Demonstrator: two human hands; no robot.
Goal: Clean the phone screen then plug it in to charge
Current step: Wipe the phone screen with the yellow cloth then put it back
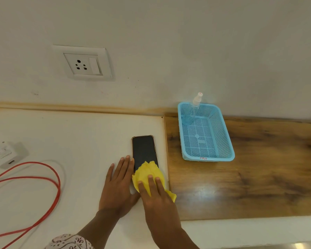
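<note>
At far left a white charger adapter (6, 153) is lying on the white counter (79, 133), with a red cable (43, 177) looping just beside it; whether the two are joined cannot be told. On the wall above, a socket (79, 64) is sitting with nothing plugged in.

Near the middle, the left hand (118, 184) is lying flat on the counter. Its fingers are straight and relaxed, and their tips are touching the left edge of the phone (144, 150). The phone is lying face up near the counter's right edge, its dark screen showing.

The right hand (156, 193) is pressing a yellow cloth (147, 172) onto the phone's near end with straight fingers, not gripping it. To wipe well, light, even pressure seems best, sweeping the cloth up towards the uncovered far end while the left hand is bracing the case against sliding.

At right, a blue basket (208, 159) is standing on a wooden surface (267, 168), with a spray bottle (192, 112) leaning in its far corner.
</note>
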